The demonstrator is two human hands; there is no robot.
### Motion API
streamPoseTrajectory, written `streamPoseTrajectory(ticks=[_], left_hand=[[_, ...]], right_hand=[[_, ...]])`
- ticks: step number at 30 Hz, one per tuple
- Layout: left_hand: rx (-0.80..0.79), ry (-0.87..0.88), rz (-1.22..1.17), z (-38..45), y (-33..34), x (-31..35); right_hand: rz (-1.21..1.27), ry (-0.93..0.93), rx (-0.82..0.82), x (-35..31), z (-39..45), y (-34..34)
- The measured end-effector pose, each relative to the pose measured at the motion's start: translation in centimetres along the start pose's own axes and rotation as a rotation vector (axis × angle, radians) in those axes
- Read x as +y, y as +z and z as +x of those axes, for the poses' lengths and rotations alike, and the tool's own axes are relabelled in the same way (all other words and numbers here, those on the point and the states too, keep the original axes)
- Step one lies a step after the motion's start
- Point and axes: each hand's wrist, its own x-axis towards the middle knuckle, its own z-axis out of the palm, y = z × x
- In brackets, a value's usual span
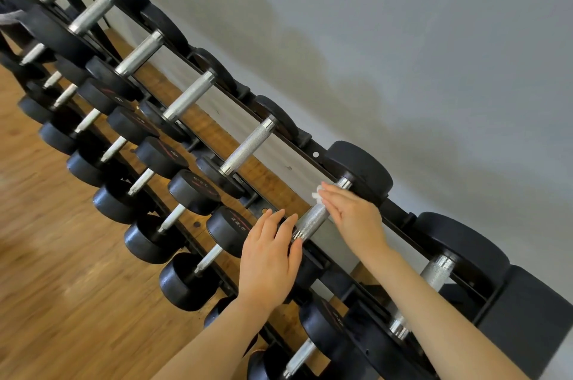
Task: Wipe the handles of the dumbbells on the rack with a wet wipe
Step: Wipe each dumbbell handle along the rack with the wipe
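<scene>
The right hand [350,212] presses a wet wipe [317,194] onto the far end of the handle [313,220], fingers seemingly straight; its bare knurled length runs down-left toward the flat, empty left hand [269,258] on the near head.

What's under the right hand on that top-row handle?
A white wet wipe peeks out beneath the right hand, against the knurled handle. Most of the wipe is covered by the fingers.
</scene>
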Motion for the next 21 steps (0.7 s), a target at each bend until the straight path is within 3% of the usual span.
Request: streamPoseTrajectory(ticks=[4, 9, 14, 18, 21], left_hand=[[-0.018, -0.008, 0.005, 0.0, -0.2, 0.1], [-0.031, -0.015, 0.015, 0.1, -0.3, 0.2], [-0.042, -0.019, 0.018, 0.1, -0.3, 0.2], [-0.039, -0.024, 0.014, 0.1, -0.3, 0.3], [-0.030, -0.017, 0.007, 0.1, -0.3, 0.3]], right_hand=[[0.036, 0.164, 0.084, 0.0, 0.6, -0.4], [-0.042, 0.052, -0.149, -0.1, 1.5, -0.8], [-0.014, 0.129, -0.080, -0.1, 1.4, -0.6], [-0.013, 0.059, -0.222, -1.2, 0.8, -0.1], [-0.062, 0.119, -0.171, -0.6, 1.5, -0.3]])
